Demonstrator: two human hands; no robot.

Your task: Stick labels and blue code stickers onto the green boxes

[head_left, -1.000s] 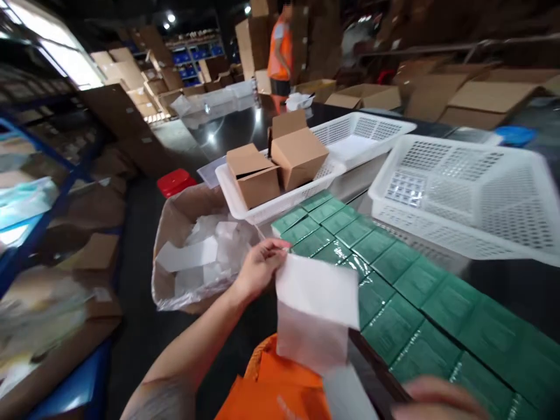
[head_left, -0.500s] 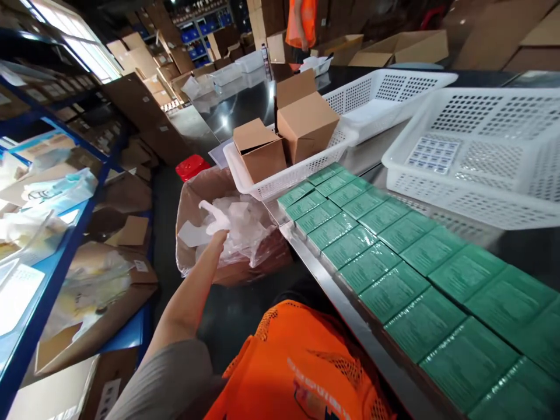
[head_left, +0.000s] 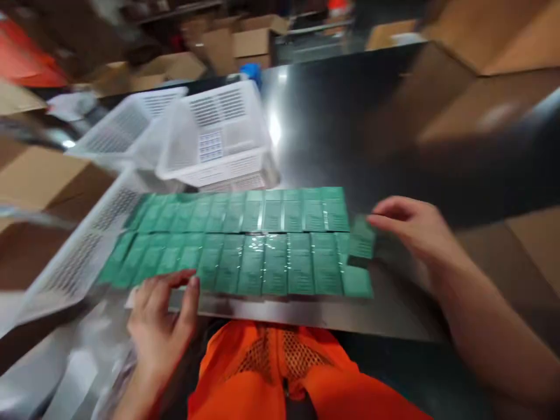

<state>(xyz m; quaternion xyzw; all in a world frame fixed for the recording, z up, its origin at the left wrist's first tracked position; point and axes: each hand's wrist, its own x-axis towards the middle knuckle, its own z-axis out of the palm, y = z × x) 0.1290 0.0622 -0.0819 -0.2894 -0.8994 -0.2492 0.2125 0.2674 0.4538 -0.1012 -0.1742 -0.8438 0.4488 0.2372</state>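
Note:
Two long rows of shiny green boxes (head_left: 275,265) lie side by side along the front of the dark table. At the right end, my right hand (head_left: 411,233) pinches the edge of one small green box (head_left: 362,238), tilted over the last box of the front row. My left hand (head_left: 161,315) is at the table's front edge by the left part of the front row. Its thumb and forefinger are apart, with nothing visible between them. Motion blurs both hands a little.
Behind the rows stand white perforated baskets (head_left: 227,160); one holds a blue-and-white sheet. Another white basket (head_left: 83,251) and a brown carton (head_left: 48,175) are at the left. Large open cartons (head_left: 494,99) stand right. White plastic waste (head_left: 83,361) lies low left.
The view has swung right to face the rows. My left hand has left the carton of plastic waste and is beside the boxes. My right hand has come into view, holding a green box.

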